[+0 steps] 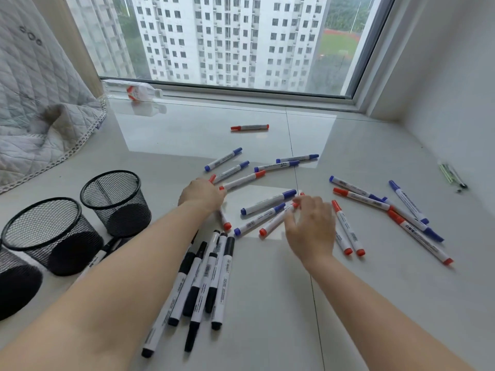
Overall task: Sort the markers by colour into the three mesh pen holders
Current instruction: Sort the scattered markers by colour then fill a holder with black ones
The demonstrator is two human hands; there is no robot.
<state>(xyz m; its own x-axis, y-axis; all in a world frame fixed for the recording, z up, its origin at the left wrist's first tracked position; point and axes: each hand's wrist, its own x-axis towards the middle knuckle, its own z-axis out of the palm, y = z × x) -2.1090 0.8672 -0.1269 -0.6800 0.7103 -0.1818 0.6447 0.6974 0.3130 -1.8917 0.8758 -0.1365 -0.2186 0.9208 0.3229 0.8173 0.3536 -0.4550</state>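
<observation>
Red marker (278, 220), long axis near-left to far-right.

High-rise flat, bedroom: quilted bedspread (34, 103) beside glossy bay-window sill (187, 124), apartment towers (227, 38) outside.

Black markers (203, 279): white barrels carry barcodes and lines of small print; none of it can be read.
Blue markers (267, 203): dark print runs along the barrels, too small to read.
Red markers (348, 227): a barcode block and fine print, not readable.
Far red marker (249, 127): a grey printed strip, no letters can be made out.
Plastic bottle (143, 92): a red and white label, perhaps with a logo, blurred past reading.
Quilt (32, 38): a stitched ring motif, not lettering.
Readable words or numbers: none.
</observation>
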